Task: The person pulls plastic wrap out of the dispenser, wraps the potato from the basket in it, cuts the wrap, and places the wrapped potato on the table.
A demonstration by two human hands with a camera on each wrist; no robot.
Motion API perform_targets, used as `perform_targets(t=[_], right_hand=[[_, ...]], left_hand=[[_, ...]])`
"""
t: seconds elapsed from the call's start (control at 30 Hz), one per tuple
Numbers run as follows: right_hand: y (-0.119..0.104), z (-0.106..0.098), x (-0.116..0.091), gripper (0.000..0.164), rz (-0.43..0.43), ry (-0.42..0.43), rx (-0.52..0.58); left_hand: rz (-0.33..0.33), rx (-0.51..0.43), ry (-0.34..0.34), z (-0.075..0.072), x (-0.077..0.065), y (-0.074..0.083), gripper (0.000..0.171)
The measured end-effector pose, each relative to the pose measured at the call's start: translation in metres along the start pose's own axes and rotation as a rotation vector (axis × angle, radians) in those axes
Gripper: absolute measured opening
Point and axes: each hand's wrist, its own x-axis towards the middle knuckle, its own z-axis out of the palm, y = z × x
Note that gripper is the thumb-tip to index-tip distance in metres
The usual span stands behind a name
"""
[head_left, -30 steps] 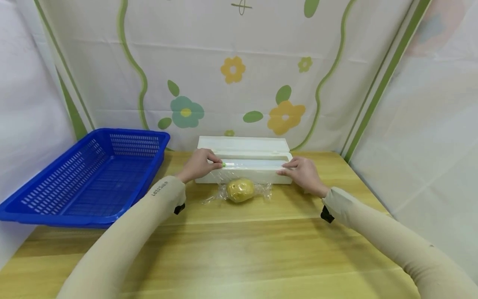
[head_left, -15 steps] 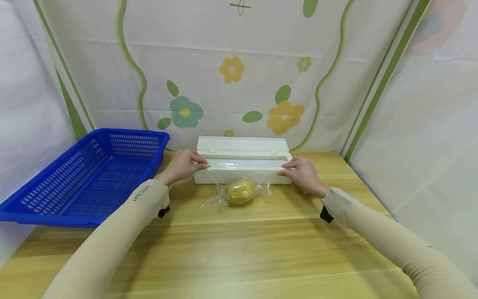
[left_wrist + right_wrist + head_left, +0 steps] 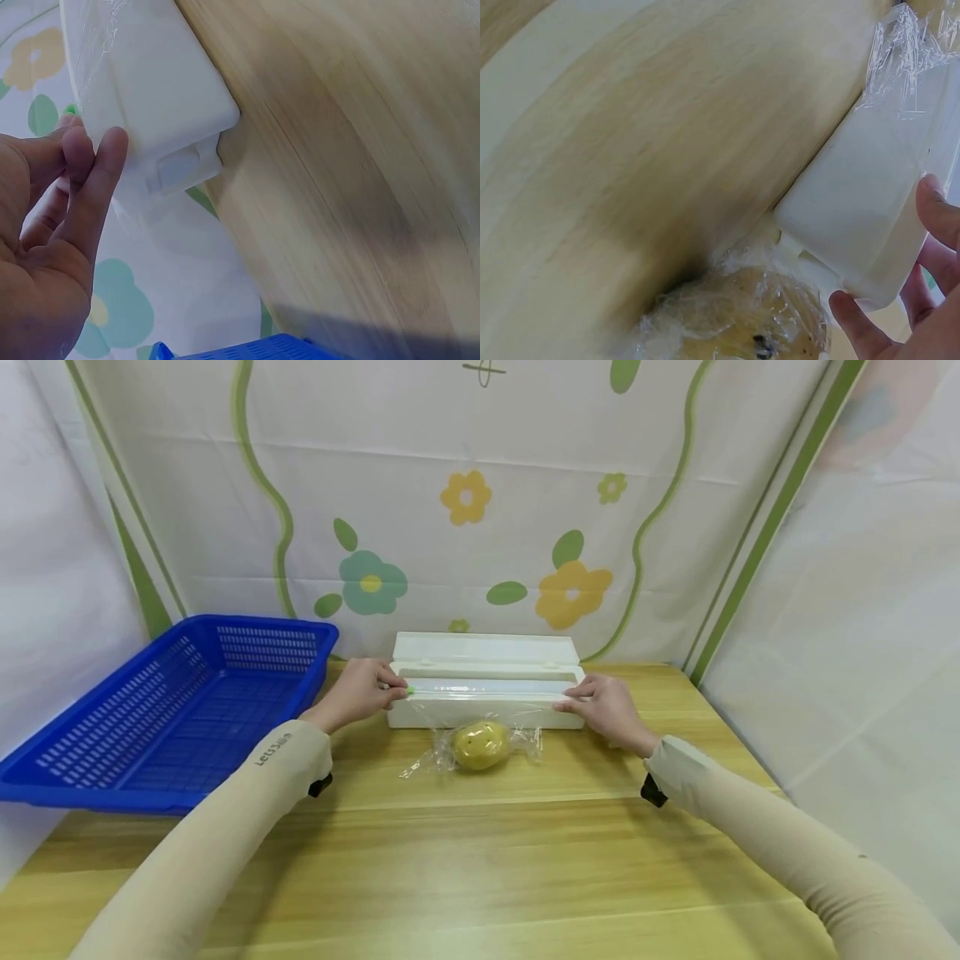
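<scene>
A white plastic wrap dispenser point(image 3: 486, 713) lies across the table, its lid point(image 3: 486, 648) raised at the back. Clear film stretches from its slot down over a yellow potato point(image 3: 480, 745) in front. At the dispenser's left end, my left hand point(image 3: 360, 692) pinches a small green slider cutter point(image 3: 70, 109), mostly covered by the fingers in the left wrist view. My right hand point(image 3: 606, 708) grips the dispenser's right end, thumb on the front top edge. The right wrist view also has a film-wrapped yellow lump point(image 3: 750, 319) near that end; my hand or arm seems to hide it from above.
To the left stands a blue perforated basket point(image 3: 176, 800), close to my left forearm. A flower-printed cloth point(image 3: 465, 435) hangs right behind the dispenser, with more cloth on both sides. Everything rests on a wooden table point(image 3: 480, 860).
My left hand has slid left along the dispenser with the green slider, from inside the left end to the very end. The right hand has stayed put.
</scene>
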Motion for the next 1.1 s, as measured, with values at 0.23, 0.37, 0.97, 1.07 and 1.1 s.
perform_targets(t=[0.23, 0.37, 0.97, 1.07, 1.1], right_hand=[[-0.001, 0.001, 0.001, 0.028, -0.008, -0.002, 0.009], [-0.001, 0.001, 0.0, 0.027, 0.022, -0.016, 0.032], [-0.001, -0.003, 0.0, 0.032, 0.052, -0.038, -0.003], [-0.004, -0.003, 0.0, 0.034, 0.084, -0.052, 0.007], [-0.006, -0.003, 0.0, 0.034, 0.096, -0.059, 0.017]], left_hand=[[0.008, -0.012, -0.004, -0.002, -0.002, -0.001, 0.014], [0.023, 0.003, 0.003, -0.004, -0.004, -0.004, 0.013], [0.034, 0.228, -0.057, -0.016, -0.003, 0.007, 0.014], [0.019, 0.22, -0.095, -0.013, -0.001, 0.012, 0.024], [0.019, 0.22, -0.105, -0.011, -0.001, 0.014, 0.027]])
